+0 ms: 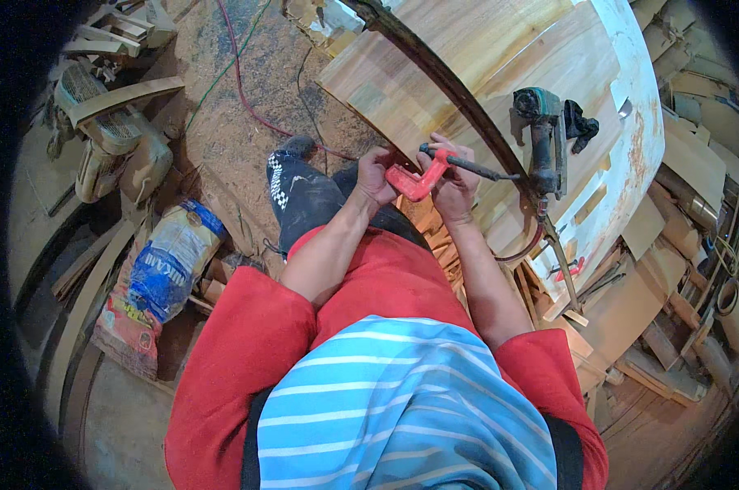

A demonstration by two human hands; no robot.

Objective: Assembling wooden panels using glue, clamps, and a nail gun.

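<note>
I hold a red metal clamp (416, 181) with both hands at the edge of a large round wooden tabletop (500, 57). My left hand (375, 175) grips the clamp's lower jaw. My right hand (454, 181) wraps its upper part, where a dark screw rod (480, 168) sticks out to the right. A dark curved strip (459, 94) runs along the tabletop's rim, and the clamp sits against it. A green power tool (543, 131) lies on the tabletop just right of my right hand.
Sawdust covers the floor (239, 82), crossed by a red cable (243, 90). A blue and white sack (167, 260) lies at left beside bent wooden strips (120, 96). Offcuts and boards (663, 269) pile up at right. A second red clamp (571, 269) lies below the tabletop.
</note>
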